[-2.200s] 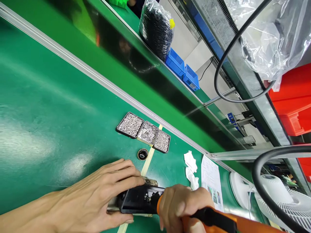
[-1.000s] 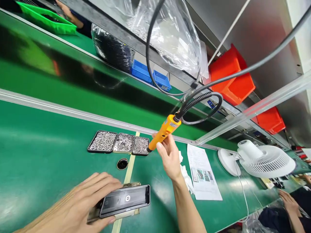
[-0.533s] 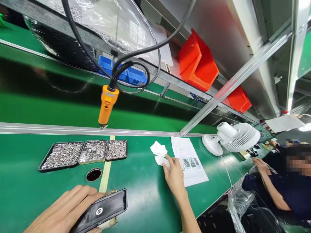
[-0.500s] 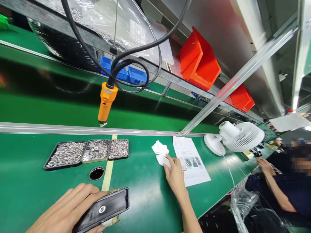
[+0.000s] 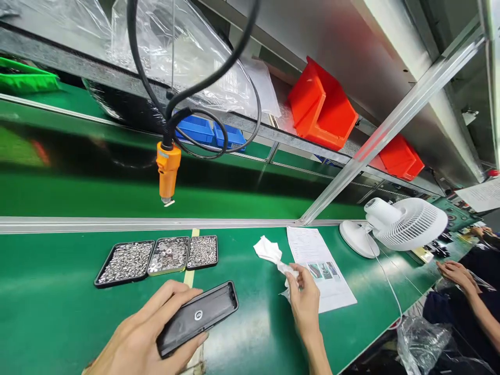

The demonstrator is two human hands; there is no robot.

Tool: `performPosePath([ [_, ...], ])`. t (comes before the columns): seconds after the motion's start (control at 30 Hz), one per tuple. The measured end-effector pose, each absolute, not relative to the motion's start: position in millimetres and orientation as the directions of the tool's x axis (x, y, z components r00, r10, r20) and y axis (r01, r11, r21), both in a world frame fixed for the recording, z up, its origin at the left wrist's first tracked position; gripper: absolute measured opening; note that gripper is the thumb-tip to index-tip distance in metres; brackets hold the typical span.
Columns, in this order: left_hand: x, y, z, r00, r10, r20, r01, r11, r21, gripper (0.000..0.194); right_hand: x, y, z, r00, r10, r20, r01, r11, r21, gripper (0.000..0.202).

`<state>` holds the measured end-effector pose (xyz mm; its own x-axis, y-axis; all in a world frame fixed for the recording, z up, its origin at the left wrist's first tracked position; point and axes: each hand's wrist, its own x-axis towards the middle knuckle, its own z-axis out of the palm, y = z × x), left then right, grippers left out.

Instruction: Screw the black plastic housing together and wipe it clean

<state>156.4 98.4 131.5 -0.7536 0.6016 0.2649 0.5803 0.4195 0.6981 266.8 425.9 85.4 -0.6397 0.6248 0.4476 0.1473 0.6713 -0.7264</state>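
Note:
My left hand [image 5: 144, 330] is closed around a black rectangular plastic casing [image 5: 201, 315], fingers over the top and thumb along the lower edge. The casing is tilted, its hollow inner side facing me, with a small pale ring near its middle. To the right, my right hand [image 5: 307, 304] pinches one end of a crumpled white cloth [image 5: 269, 249]; the cloth's other part lies on the green table. Cloth or paper tissue, I cannot tell for sure. Beside the cloth lies a printed instruction sheet [image 5: 336, 291].
Three shallow trays of small metal parts, among them the left tray [image 5: 128, 260], stand at the back left. An orange electric screwdriver [image 5: 169, 172] hangs above on its cable. A white fan [image 5: 410, 224] stands at right, near a co-worker's hand [image 5: 459, 273]. Red bins [image 5: 320, 109] sit on the shelf.
My right hand has gripped the white cloth and pulled its near end towards me, stretching it out. My left hand has raised the casing slightly and moved it right. The view has shifted a little.

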Motion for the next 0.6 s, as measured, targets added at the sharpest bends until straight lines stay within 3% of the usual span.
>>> performPosePath([
  [0.13, 143.0, 107.1, 126.5, -0.638, 0.647, 0.418, 0.747, 0.386, 0.542, 0.041, 266.3, 357.8, 123.0, -0.692, 0.568, 0.447, 0.03, 0.64, -0.768, 0.019],
  [0.2, 140.1, 111.4, 124.1, -0.596, 0.656, 0.463, 0.787, 0.364, 0.498, 0.043, 257.2, 321.3, 134.7, -0.719, 0.359, 0.595, -0.268, 0.647, -0.714, 0.005],
  [0.3, 140.1, 116.6, 122.8, -0.592, 0.658, 0.466, 0.787, 0.346, 0.511, 0.041, 241.0, 286.3, 132.6, -0.627, 0.091, 0.774, -0.532, 0.676, -0.511, 0.017],
  [0.4, 140.3, 120.1, 124.0, -0.599, 0.65, 0.468, 0.78, 0.34, 0.526, 0.041, 232.7, 285.6, 117.0, -0.6, -0.069, 0.797, -0.535, 0.775, -0.336, 0.023],
  [0.5, 137.0, 123.7, 127.7, -0.624, 0.635, 0.456, 0.752, 0.33, 0.57, 0.038, 231.5, 309.6, 112.5, -0.609, -0.164, 0.776, -0.536, 0.806, -0.251, 0.033],
  [0.6, 130.8, 129.0, 133.7, -0.673, 0.615, 0.41, 0.684, 0.306, 0.663, 0.038, 229.0, 336.9, 135.0, -0.601, -0.094, 0.794, -0.499, 0.82, -0.28, 0.037],
])
